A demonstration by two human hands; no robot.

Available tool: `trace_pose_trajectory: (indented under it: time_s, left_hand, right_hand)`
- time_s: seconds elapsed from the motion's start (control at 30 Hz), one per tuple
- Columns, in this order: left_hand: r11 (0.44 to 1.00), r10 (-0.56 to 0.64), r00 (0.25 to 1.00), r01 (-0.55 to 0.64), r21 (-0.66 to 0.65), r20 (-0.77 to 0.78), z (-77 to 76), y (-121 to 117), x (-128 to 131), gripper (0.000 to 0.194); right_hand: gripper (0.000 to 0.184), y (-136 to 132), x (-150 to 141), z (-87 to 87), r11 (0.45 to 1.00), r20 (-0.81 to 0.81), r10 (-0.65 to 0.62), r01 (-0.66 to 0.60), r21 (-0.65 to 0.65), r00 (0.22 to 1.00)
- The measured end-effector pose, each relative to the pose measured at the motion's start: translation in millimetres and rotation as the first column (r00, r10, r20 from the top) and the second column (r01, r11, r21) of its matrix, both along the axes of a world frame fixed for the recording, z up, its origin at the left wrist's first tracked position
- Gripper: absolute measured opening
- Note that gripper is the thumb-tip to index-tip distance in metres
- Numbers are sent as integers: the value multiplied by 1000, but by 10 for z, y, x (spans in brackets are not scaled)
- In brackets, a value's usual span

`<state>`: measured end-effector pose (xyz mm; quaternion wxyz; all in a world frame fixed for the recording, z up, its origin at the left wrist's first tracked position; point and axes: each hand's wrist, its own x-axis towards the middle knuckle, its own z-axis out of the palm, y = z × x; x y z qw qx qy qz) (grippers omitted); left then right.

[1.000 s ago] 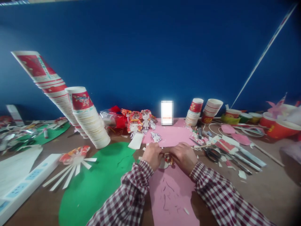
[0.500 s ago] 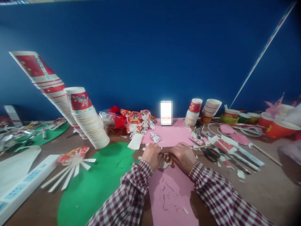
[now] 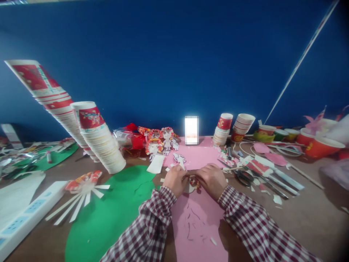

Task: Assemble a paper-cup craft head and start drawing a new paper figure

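Observation:
My left hand [image 3: 176, 180] and my right hand [image 3: 211, 179] meet knuckle to knuckle over a pink sheet [image 3: 195, 222] near the table's front. Both have curled fingers pinching a small red and white paper cup piece [image 3: 192, 185] that shows between them. Checked red and white sleeves cover both forearms. A thin wooden stick [image 3: 231, 169] lies just right of my right hand.
Two tall leaning stacks of paper cups [image 3: 98, 140] stand at the left above a green paper circle [image 3: 109, 214]. Black scissors [image 3: 244, 177] and paper strips lie to the right. Paper dolls [image 3: 162, 140], a phone [image 3: 191, 130], more cups [image 3: 225, 128] and red bowls [image 3: 321, 145] line the back.
Both hands stay together on the paper piece with only slight finger movement. The view has drifted a little, shifting everything slightly left.

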<state>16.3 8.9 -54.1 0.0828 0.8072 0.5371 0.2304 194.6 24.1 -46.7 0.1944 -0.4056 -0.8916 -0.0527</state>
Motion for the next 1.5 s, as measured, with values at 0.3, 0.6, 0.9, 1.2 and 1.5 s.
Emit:
trace_pose_trajectory:
  time_s: [0.3, 0.6, 0.9, 1.2, 1.5]
  left_hand:
    - [994, 113, 993, -113, -5, 24, 37, -3, -14, 43]
    - [988, 134, 984, -141, -61, -114, -11, 35, -55, 26]
    - [994, 82, 988, -90, -57, -134, 33, -10, 10, 29]
    - [1000, -11, 992, 11, -5, -129, 64, -84, 126, 21]
    - [999, -36, 996, 35, -16, -79, 58, -83, 129, 22]
  right_hand:
    - [17, 13, 37, 33, 999, 34, -33, 34, -19, 999]
    - [14, 113, 180, 49, 990, 98, -142, 142, 8, 985]
    - [27, 48, 158, 121, 963, 4, -264, 264, 61, 964]
    - [41, 70, 142, 45, 949, 45, -308, 310, -55, 950]
    - [25, 0, 116, 100, 977, -65, -175, 166, -132, 982]
